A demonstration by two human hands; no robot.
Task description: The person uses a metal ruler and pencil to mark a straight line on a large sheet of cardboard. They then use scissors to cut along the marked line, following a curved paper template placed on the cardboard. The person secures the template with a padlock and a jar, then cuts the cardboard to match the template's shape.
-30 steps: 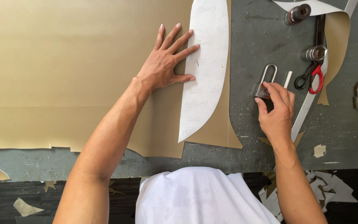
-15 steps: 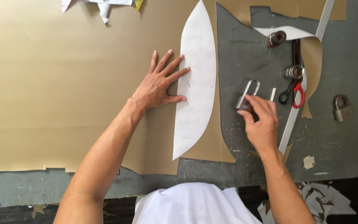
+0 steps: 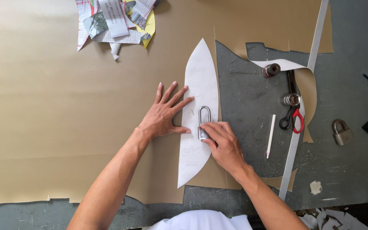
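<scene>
While the left hand lies flat and spread, fingers fanned across the seam where the white paper template meets the tan sheet material, it grips nothing and just presses down, likely to keep the template from sliding. The right hand has its fingertips closed around the body of a silver long-shackle padlock, which sits upright on the template about mid-length, shackle pointing away from the person; it looks placed as a weight to pin the pattern. The template is a long leaf-like shape with 2 pointed ends, lying on the right edge of the tan sheet, just beside a cut-out area where the dark grey surface shows through. Right of the hands, on that bare patch, lies a thin white marking stick, near but not touching the right hand. Further right, red-handled scissors lie against a long metal ruler that runs diagonally, with 2 metal sockets nearby, 1 above the scissors and 1 by a curled strip of tan offcut. A 2nd, brass-coloured padlock rests well apart at the right. A pile of paper scraps sits on the tan sheet at the far edge.
</scene>
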